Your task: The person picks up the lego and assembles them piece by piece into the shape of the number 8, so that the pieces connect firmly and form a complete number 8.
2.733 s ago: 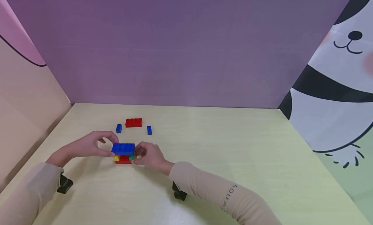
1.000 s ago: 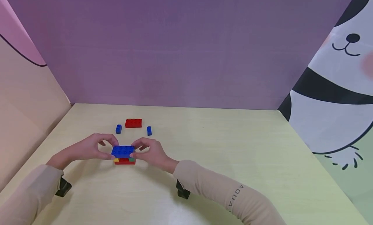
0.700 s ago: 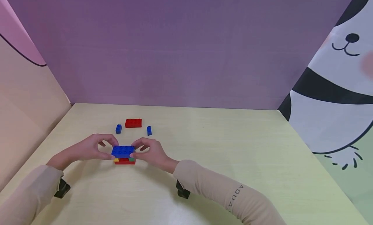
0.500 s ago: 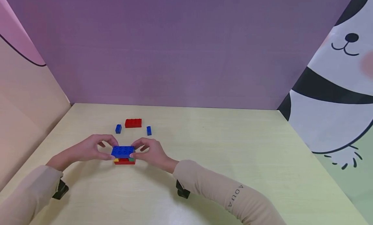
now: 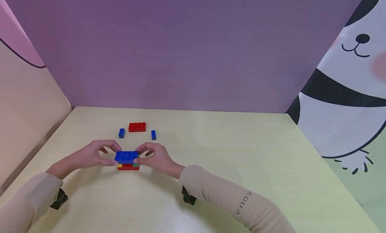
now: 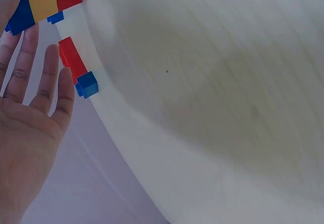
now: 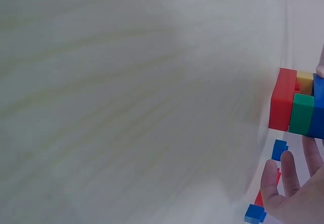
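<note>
A large blue building brick tops a small stack on the table. Beneath it sit a yellow brick at the left and a green brick at the right, both on a red brick. A gap shows between yellow and green in the right wrist view. My left hand pinches the blue brick's left end, thumb in front and finger behind. At the right end my right hand pinches the same brick likewise, its thumb on the front corner.
Behind the stack lie a red brick and two small blue bricks, one to its left and one to its right. The pale table meets a purple wall at the back.
The right hand has gone from the green brick at the stack's right side up to the blue brick's right end. The blue brick sits slightly lower in view; little moves over the last second.
</note>
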Available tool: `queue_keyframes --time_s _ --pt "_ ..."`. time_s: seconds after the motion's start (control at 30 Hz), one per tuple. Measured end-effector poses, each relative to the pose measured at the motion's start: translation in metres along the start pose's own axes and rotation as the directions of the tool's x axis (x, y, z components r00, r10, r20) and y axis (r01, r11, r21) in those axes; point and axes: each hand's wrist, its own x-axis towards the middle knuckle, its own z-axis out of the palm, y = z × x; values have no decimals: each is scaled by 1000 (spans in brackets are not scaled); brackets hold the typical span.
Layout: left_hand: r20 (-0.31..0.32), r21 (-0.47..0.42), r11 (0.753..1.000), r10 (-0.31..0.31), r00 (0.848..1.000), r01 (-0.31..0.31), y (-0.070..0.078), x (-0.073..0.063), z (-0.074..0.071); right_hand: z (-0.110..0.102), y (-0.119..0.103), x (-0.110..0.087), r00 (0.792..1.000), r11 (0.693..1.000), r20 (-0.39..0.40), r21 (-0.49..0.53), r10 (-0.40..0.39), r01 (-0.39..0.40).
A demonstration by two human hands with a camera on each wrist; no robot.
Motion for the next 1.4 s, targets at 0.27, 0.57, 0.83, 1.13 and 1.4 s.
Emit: queue_keyframes --time_s 0.27,0.57,0.83,1.13,1.4 --pt "7 30 999 -12 1000 12 3 -1 -2 0 0 -1 1000 1000 -1 8 10 -10" --pt "17 35 999 -6 1000 6 4 -1 -1 0 -2 -3 1000 1000 -5 1 26 -26" --pt "2 43 999 6 1000 -6 4 1 -1 0 -2 -1 1000 1000 -12 -20 9 -10" --pt "39 27 999 -23 999 22 5 3 -3 2 -1 -2 1000 1000 -14 -22 -10 10" --pt "79 31 999 -20 997 17 5 7 -7 1 -1 -1 1000 999 -4 -43 -7 7"
